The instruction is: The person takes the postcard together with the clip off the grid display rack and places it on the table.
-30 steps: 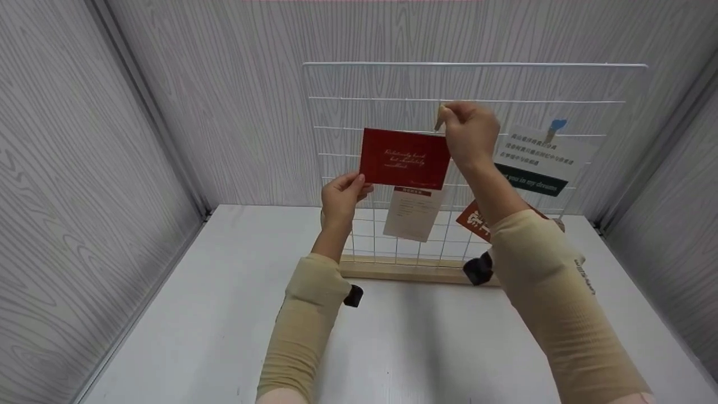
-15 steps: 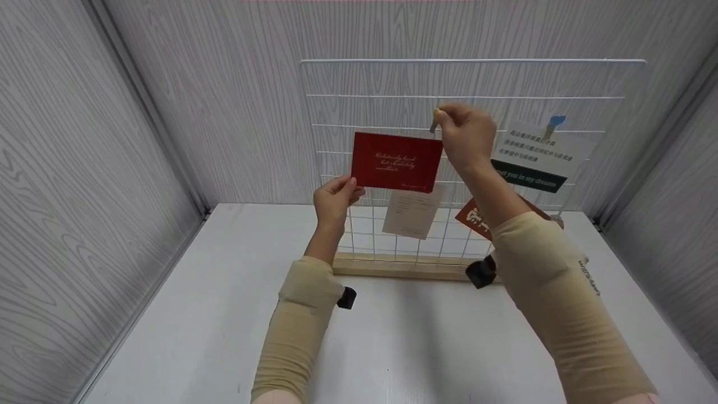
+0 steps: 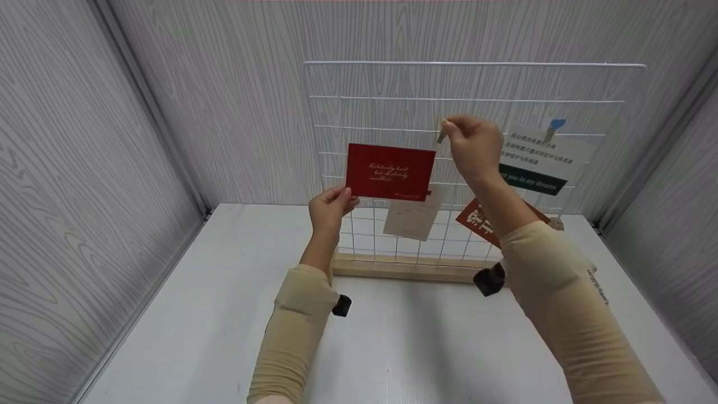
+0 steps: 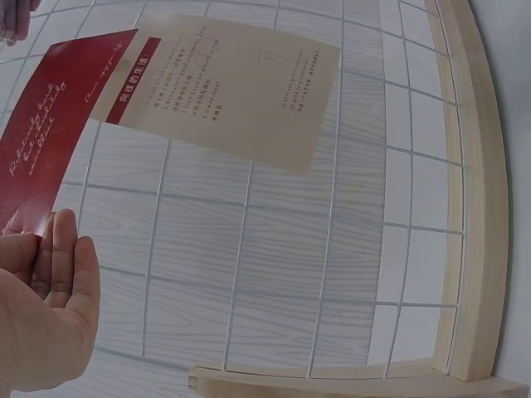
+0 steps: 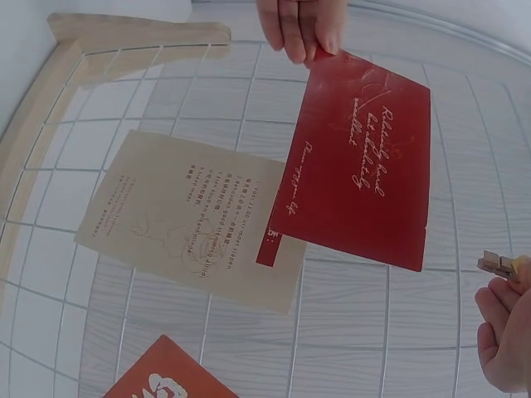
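My left hand [image 3: 328, 212] pinches a red card [image 3: 390, 171] with white script by its lower left corner. The card is held in front of a white wire grid [image 3: 477, 64] and overlaps the top of a beige printed card [image 3: 412, 220] in the head view. Up and to the right, my right hand [image 3: 475, 145] pinches a small wooden clothespin [image 5: 497, 264] between thumb and fingers. In the right wrist view the clothespin is apart from the red card, its wooden tip pointing toward it.
At the right of the grid hangs a white-and-green card [image 3: 541, 151] under a blue heart clothespin [image 3: 555, 128]. Below it is a tilted orange-red card [image 3: 479, 221], partly behind the right forearm. The grid stands in a wooden base [image 3: 404, 270] on a white table [image 3: 381, 348], before a wood-grain wall.
The red card in my left hand has moved down and to the left, away from the clothespin. My right hand has come slightly lower, still pinching the clothespin.
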A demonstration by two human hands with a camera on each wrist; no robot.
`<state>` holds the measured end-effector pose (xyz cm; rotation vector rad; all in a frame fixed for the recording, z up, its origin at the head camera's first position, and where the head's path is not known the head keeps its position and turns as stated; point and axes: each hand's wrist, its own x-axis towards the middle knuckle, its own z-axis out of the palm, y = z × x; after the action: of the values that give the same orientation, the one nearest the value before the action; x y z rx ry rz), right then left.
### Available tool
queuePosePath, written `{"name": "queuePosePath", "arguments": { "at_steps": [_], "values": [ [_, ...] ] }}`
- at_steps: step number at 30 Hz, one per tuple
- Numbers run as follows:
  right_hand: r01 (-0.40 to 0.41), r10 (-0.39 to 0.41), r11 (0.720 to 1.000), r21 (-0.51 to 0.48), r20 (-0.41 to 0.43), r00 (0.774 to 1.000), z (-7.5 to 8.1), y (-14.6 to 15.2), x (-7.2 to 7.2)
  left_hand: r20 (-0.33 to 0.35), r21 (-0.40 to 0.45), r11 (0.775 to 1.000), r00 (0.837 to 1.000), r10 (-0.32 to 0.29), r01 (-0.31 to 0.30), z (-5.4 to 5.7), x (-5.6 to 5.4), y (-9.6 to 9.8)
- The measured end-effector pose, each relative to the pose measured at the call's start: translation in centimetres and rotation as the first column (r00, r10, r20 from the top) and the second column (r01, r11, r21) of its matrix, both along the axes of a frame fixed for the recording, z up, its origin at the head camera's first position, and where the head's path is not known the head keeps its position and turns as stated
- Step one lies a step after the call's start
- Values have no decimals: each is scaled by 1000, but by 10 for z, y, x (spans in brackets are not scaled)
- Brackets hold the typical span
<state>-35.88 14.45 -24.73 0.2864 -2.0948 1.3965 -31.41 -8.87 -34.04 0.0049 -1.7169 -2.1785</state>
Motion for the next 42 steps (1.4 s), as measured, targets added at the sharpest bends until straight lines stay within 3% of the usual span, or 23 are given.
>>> {"name": "queuePosePath", "arguments": {
  "at_steps": [6,10,15,26,29,33,37,38,40,42],
  "values": [
    [40,-41,997,64,11,999,21,-9,51,27,-12,1000,1000,-5,6,-5,3,-3],
    [46,-47,997,58,18,999,24,-6,58,36,9,1000,999,-9,9,-8,6,-6],
    [44,-45,998,51,22,999,19,-1,58,47,52,999,999,-18,15,-11,7,-10],
    [96,-98,993,67,35,995,12,4,57,95,37,999,995,-11,8,-17,11,-26],
    [78,-80,996,48,34,996,5,11,47,103,36,999,995,-16,12,-18,12,-29],
    [30,-29,999,-18,50,998,-15,27,19,112,19,1000,994,3,-5,-18,13,-32],
    [22,-21,1000,-17,42,999,-19,33,16,85,34,999,996,-9,6,-24,14,-40],
    [20,-20,1000,-13,38,999,-18,34,18,50,58,998,998,-29,26,-43,-4,-47],
    [16,-15,999,-31,40,999,-19,37,19,5,78,995,999,-54,53,-67,-22,-59],
    [3,1,998,-68,60,998,-22,42,16,13,76,996,999,-50,49,-80,-32,-65]
  ]
}}
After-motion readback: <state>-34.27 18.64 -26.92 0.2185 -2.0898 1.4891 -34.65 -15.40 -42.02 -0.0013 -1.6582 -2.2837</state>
